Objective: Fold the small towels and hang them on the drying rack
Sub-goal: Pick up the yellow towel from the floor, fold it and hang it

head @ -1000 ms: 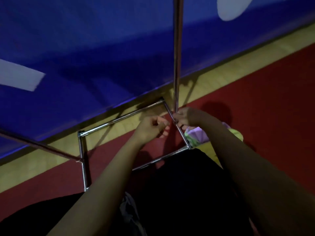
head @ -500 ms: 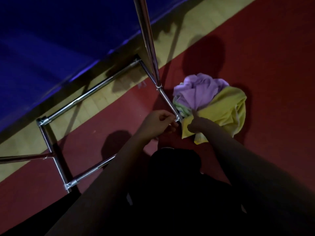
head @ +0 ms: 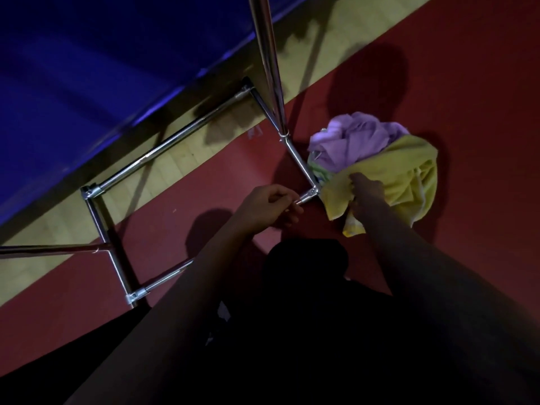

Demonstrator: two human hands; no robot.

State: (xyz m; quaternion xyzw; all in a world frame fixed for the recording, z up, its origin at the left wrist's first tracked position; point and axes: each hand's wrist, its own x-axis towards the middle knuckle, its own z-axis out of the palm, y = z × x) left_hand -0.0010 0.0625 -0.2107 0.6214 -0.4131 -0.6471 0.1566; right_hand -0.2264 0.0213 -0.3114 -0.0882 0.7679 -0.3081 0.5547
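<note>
Head view: right hand [head: 366, 197] fingers curled into yellow towel [head: 409, 176], gripping its near edge. Left hand [head: 267, 207] fingers curled round drying rack [head: 152, 154] base tube near corner joint. Yellow towel heaped with purple towel [head: 355, 138] on red floor [head: 482, 127], just beside rack base. Blue wall [head: 87, 68] behind.

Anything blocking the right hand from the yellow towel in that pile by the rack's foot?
Nothing visible does. The right hand is already on the yellow towel, which lies on top of the pile with the purple towel behind it. The left hand is off to the side at the drying rack base.
</note>
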